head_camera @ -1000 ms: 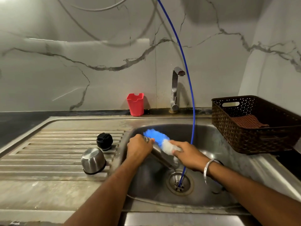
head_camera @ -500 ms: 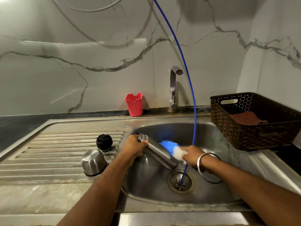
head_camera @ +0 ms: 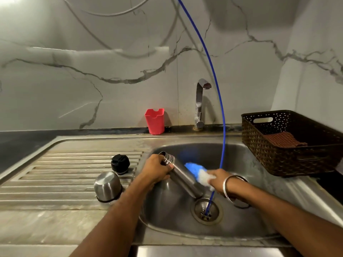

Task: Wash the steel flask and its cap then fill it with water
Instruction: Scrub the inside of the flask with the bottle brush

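Scrubbing the flask [head_camera: 182,176] tilted over the sink [head_camera: 241,160], your left hand [head_camera: 156,170] grips its neck, your right hand [head_camera: 218,178] clasps the scrubber [head_camera: 196,170]; next, rinse and wash the cap [head_camera: 120,163].

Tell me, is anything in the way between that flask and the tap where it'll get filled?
Nothing solid blocks it. The flask lies tilted over the sink, gripped by the left hand. Only the thin blue hose hangs down just right of the tap, and the right hand presses a blue scrubber against the flask.
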